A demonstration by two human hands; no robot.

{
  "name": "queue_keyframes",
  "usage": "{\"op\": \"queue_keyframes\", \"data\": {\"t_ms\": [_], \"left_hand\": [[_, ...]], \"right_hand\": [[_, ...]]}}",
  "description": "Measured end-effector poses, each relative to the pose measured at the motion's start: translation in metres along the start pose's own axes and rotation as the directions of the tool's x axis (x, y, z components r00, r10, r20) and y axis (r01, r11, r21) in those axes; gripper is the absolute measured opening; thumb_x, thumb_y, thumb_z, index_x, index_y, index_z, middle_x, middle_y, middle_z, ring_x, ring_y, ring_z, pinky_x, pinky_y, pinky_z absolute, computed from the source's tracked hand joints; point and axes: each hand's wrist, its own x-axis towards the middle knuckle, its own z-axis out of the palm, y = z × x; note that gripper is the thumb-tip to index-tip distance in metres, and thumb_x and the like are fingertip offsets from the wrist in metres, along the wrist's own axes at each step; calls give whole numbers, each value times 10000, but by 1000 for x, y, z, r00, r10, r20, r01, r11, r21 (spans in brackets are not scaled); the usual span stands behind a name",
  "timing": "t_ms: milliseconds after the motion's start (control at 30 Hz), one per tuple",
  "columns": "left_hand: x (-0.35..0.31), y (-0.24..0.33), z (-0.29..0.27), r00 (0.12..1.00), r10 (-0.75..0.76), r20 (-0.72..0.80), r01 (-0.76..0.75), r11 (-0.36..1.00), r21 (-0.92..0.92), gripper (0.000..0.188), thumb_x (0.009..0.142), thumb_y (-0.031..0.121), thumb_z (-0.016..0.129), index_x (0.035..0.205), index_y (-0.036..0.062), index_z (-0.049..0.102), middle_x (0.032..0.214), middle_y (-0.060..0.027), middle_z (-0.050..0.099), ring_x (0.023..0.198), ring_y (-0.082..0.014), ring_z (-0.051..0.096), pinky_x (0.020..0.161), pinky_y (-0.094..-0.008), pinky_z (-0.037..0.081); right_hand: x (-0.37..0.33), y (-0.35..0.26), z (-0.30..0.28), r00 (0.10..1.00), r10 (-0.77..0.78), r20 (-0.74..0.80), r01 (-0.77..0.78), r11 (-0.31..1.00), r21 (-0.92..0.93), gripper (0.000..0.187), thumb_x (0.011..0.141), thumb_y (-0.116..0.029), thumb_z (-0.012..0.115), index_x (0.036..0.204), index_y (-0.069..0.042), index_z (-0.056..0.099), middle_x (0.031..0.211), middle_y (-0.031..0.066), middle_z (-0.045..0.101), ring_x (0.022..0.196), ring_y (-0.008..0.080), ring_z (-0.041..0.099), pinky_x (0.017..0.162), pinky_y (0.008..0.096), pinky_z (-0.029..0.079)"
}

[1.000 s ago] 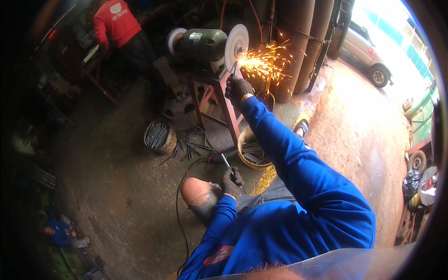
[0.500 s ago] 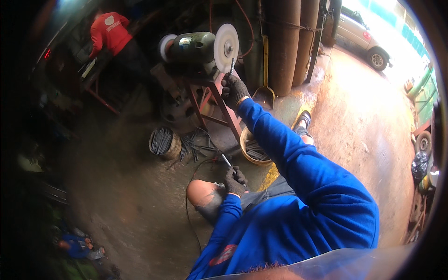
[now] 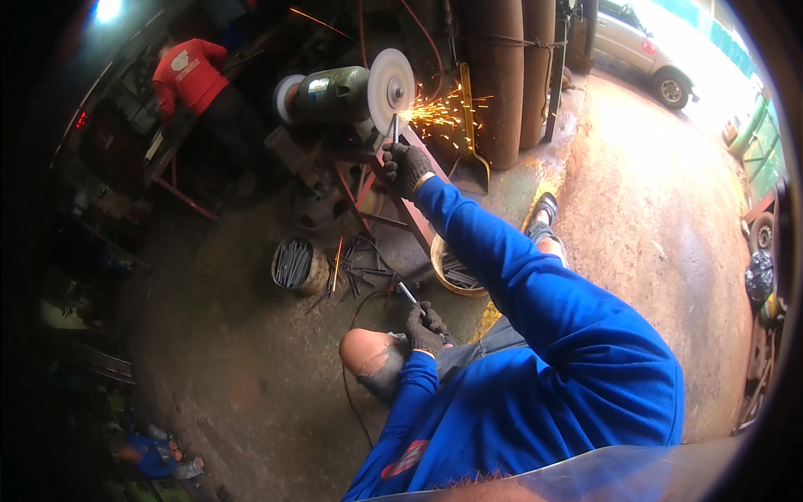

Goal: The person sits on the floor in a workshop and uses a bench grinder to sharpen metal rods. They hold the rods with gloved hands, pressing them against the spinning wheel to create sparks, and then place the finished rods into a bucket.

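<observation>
Pale car (image 3: 629, 43), yellow-handled dustpan (image 3: 471, 173) near tall brown cylinders (image 3: 498, 75), red-topped person (image 3: 191, 77) upper left.

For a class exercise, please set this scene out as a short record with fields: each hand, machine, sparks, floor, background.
Left hand: dark glove, closed around a silvery rod, near the bent knee
Right hand: dark glove, gripping a ribbed rod, its tip at the grinding wheel
Machine: green bench grinder with two wheels, on a reddish stand
Sparks: orange, spraying rightward from the wheel
Floor: two round containers of dark rods, loose rods between them
Background: person in a red top, tall brown cylinders, yellow-handled dustpan, pale car
</observation>
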Motion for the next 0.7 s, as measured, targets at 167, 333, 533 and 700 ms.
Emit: {"op": "queue_keyframes", "data": {"t_ms": [167,333,533,700], "left_hand": [[0,0,2,1000,-7,-4,7,1000,28,222,907,372,532,904,156,585,584,22,416,447,-114,341,437,-283,275],[0,1,0,1000,-12,4,12,1000,10,224,907,374,533,903,156,585,572,21,414,438,-115,340,435,-286,278],[3,0,1,1000,-17,-2,17,1000,23,225,903,383,543,896,164,594,548,25,399,426,-113,331,439,-293,278],[0,1,-1,1000,-14,-12,15,1000,9,226,904,384,542,889,166,596,547,27,393,428,-110,324,438,-292,273]], "right_hand": [[3,-1,-8,993,-4,118,17,994,-107,120,948,-166,464,1034,-121,534,719,-20,514,543,107,461,463,256,370],[-3,0,0,1000,13,-5,-14,988,-155,125,942,-195,443,979,-123,539,697,-12,489,534,121,448,470,282,362],[2,-4,-3,998,4,66,5,991,-136,51,911,-144,472,884,-131,513,685,11,503,527,151,470,464,293,372],[-5,4,14,993,6,-120,-30,980,-195,30,884,-129,503,856,-122,511,653,32,494,485,169,452,434,310,362]]}}
